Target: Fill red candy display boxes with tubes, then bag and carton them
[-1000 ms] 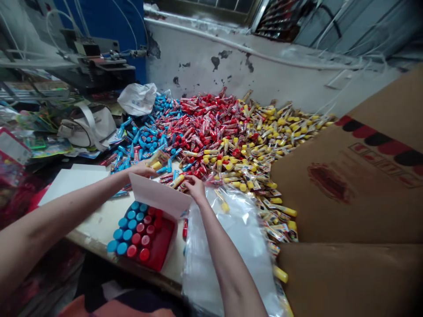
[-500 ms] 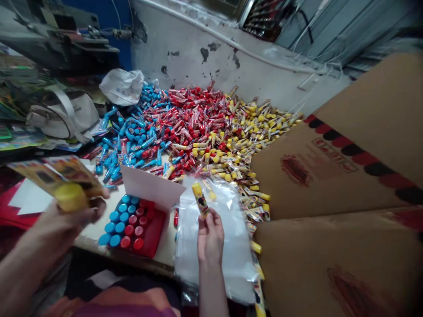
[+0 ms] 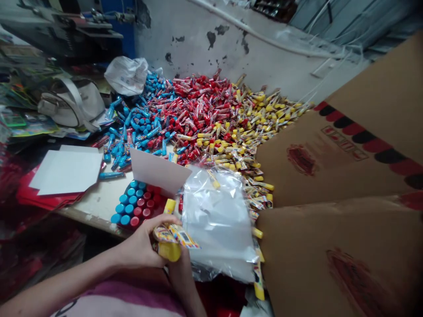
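Although its printed wrapping looks flimsy, each yellow-capped tube [image 3: 169,251] should feel light and stiff: a firm barrel inside slick film, so the barrel seems the surest place to pinch, not the loose card end. A small bunch of them sits just left of the lower end of the clear plastic bag [image 3: 220,222], grasped in the curled fingers [image 3: 157,225] of the left hand [image 3: 139,244]. One cap points upward, another hangs low. The right hand [image 3: 183,275] lies just under the bunch, touching it, but its fingers are hidden, so I cannot tell whether they grip.

Left of the bag, a red tray [image 3: 161,207] holds upright blue-capped tubes [image 3: 125,201] and red-capped tubes [image 3: 143,204], with a white card [image 3: 157,171] standing along its far side. Beyond the bag spreads a heap of packaged tubes [image 3: 205,119] in blue, red and yellow, and to its right rise cardboard box flaps [image 3: 330,154].
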`<state>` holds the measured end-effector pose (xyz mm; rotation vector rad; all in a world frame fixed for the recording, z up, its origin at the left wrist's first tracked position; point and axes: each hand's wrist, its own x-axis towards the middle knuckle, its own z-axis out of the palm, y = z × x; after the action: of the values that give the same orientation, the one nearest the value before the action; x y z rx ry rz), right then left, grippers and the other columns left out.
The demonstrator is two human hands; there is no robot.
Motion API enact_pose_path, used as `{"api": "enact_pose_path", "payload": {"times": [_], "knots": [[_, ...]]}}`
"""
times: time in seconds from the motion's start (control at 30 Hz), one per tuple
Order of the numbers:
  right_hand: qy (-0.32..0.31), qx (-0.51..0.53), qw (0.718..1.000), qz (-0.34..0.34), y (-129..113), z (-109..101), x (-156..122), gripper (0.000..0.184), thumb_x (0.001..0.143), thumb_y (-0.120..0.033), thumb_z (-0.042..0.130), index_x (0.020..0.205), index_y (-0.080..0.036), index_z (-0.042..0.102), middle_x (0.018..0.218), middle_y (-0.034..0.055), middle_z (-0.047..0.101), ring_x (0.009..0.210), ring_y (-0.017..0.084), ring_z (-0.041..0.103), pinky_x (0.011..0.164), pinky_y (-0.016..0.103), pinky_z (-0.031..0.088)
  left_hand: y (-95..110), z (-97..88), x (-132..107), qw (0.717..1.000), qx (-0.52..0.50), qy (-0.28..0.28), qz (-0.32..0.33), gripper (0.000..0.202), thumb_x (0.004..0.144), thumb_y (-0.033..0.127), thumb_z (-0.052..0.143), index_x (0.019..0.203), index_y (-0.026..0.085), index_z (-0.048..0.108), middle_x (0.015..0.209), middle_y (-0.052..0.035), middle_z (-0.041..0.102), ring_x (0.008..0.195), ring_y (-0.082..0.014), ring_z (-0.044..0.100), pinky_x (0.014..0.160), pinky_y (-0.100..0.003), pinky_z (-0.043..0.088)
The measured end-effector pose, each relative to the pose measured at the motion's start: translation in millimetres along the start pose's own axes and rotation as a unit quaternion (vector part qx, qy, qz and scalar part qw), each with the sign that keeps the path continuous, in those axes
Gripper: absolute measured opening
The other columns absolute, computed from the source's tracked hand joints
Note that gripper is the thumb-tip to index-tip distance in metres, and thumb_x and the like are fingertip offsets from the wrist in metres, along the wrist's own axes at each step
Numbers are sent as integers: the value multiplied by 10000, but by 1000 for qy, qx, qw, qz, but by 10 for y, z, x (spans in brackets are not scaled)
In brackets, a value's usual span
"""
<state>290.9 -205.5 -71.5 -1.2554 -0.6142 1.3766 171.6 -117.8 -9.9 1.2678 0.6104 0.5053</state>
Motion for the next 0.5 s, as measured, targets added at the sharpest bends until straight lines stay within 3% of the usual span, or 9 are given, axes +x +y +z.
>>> {"api": "enact_pose_path", "payload": {"times": [0.1, 0.2, 0.3, 0.4, 0.5], "knots": [[-9, -68, 998, 1, -200, -270, 50, 246, 762, -440, 697, 948, -284, 663, 944, 33, 643, 847, 204, 621, 729, 310, 503, 22, -87, -85, 997, 2, -67, -26, 604, 567, 117, 716, 1136, 258, 569, 983, 0, 645, 839, -168, 627, 737, -253, 509], [-18, -97, 995, -2, -453, -381, 165, 430, 800, -440, 658, 1204, -310, 586, 1029, 25, 619, 722, 142, 600, 616, 252, 467, 62, -130, -82, 984, 46, -169, -22, 577, 533, 140, 750, 1087, 240, 622, 971, 0, 653, 830, -172, 613, 771, -265, 510], [-100, -157, 982, 20, -611, -309, 295, 401, 803, -392, 659, 1185, -281, 600, 800, -18, 597, 605, 109, 532, 567, 225, 431, 78, -142, -29, 972, 49, -230, -17, 569, 496, 146, 755, 1049, 226, 648, 936, 4, 662, 802, -172, 605, 775, -270, 514], [-101, -151, 983, 6, -614, -254, 433, 293, 794, -383, 664, 1045, -241, 610, 713, -36, 556, 599, 109, 528, 530, 207, 427, 79, -189, -11, 976, 20, -215, -35, 557, 526, 156, 732, 1069, 224, 627, 946, 1, 655, 801, -167, 602, 754, -265, 516], [36, -167, 981, -86, -486, -303, 597, 315, 809, -403, 650, 1040, -211, 554, 854, 5, 599, 693, 131, 594, 557, 220, 486, 77, -293, -63, 987, 19, -147, -60, 558, 569, 142, 707, 1108, 220, 586, 969, -5, 634, 808, -151, 592, 738, -242, 502]]}}
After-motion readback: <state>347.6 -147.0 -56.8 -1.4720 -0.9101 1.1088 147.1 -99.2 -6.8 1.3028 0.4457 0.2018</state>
